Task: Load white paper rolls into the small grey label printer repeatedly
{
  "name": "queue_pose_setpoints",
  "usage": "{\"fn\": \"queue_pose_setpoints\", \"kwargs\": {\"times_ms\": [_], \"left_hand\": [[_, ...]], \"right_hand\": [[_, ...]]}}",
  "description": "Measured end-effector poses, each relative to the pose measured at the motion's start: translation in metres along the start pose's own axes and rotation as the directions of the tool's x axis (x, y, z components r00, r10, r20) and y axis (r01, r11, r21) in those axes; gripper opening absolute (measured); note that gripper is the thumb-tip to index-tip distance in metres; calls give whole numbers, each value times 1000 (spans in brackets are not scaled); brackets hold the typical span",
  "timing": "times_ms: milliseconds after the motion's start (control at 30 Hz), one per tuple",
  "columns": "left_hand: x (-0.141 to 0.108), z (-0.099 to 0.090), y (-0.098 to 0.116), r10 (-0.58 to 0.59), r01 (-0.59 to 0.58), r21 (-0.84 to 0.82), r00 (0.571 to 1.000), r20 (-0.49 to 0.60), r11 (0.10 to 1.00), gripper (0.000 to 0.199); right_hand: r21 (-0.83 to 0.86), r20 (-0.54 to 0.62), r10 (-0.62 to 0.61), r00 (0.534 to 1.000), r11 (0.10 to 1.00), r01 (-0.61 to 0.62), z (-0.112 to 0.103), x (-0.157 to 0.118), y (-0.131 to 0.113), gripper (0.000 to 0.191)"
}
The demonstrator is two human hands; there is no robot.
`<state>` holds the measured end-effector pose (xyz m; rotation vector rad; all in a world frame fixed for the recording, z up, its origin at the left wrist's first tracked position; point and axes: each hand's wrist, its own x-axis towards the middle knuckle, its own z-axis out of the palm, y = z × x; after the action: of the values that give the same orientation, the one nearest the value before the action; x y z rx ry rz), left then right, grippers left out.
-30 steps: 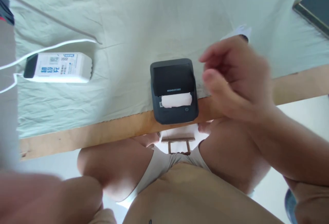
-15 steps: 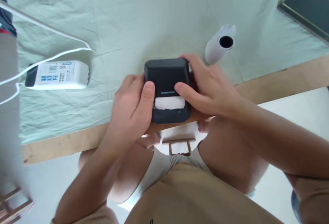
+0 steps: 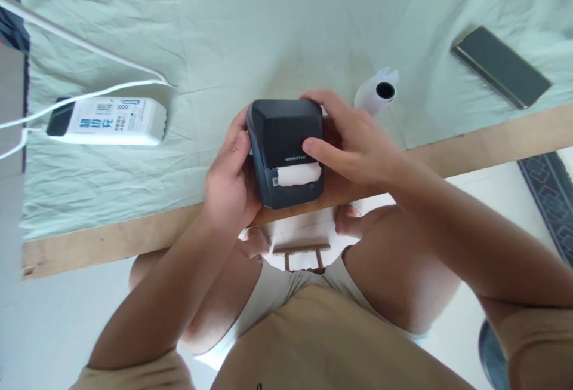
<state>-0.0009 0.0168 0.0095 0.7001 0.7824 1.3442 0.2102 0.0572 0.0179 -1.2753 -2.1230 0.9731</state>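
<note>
A dark label printer point(image 3: 289, 133) with white lettering on its lid is at the table's front edge. A short strip of white label paper point(image 3: 299, 174) sticks out of its front slot. My left hand point(image 3: 230, 181) holds the printer by its left side, thumb bent beside the casing and some fingers hidden. My right hand point(image 3: 353, 142) grips the right side, its thumb on the lid and its index finger at the far right corner. Just beyond my right hand is a white roll point(image 3: 371, 96) with a black core, its loose end curling up.
A white power bank point(image 3: 114, 120) with a white cable point(image 3: 96, 49) lies at the left on the pale green cloth point(image 3: 250, 31). To the right rests a dark phone point(image 3: 501, 67). The wooden table edge point(image 3: 116, 238) runs in front of my legs; a stool point(image 3: 302, 249) shows below.
My left thumb has left the printer's top and now sits at its side. The printer is turned slightly, showing its left side. The view has shifted, bringing more of the phone into sight.
</note>
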Motion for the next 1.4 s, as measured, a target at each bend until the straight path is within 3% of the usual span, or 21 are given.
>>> {"fn": "queue_pose_setpoints", "kwargs": {"times_ms": [167,267,367,467,567,667,767,833,900,1000,1100,1167,1267,1400], "left_hand": [[-2,-1,-1,-44,43,18,999,25,999,19],[-2,0,-2,-77,79,15,992,-103,997,19],[-2,4,3,-147,143,-33,963,-225,989,35],[-2,9,9,-209,200,-63,950,-232,978,47],[-3,14,12,-212,195,-94,952,-222,976,47],[-4,17,10,-183,155,-166,968,-170,974,46],[-4,18,6,-169,135,-215,974,-148,967,40],[-4,17,3,-159,129,-191,975,-153,973,34],[-6,13,1,-139,126,-113,983,-120,986,32],[-9,7,0,-145,149,39,986,-80,988,37],[-12,4,0,-174,183,132,982,-80,974,47],[-13,3,1,-165,173,154,984,-61,973,48],[-14,4,1,-125,132,124,990,-64,984,42],[-14,6,1,-163,167,137,986,-37,976,45]], "right_hand": [[128,-68,-42,997,991,50,10,-12,12,73],[153,-47,-65,997,986,71,11,-16,16,72],[152,-15,-103,995,983,104,10,-16,18,80],[141,8,-120,993,983,117,7,-15,17,83],[125,16,-114,993,986,111,3,-17,12,84],[55,-70,-128,989,990,132,-2,-22,2,82],[-16,-257,-218,941,975,222,-5,-27,-13,57],[-65,-407,-256,877,966,252,-5,-29,-23,36],[-79,-539,-246,805,967,243,-4,-27,-30,23],[-38,-620,-218,753,968,249,0,-18,-33,14],[-223,-540,-330,774,943,247,3,-9,-29,11],[-443,-396,-397,828,872,206,2,-7,-27,7],[-615,-193,-315,929,777,135,-3,-10,-28,11],[-623,-59,-191,980,774,113,-9,-8,-36,16]]}}
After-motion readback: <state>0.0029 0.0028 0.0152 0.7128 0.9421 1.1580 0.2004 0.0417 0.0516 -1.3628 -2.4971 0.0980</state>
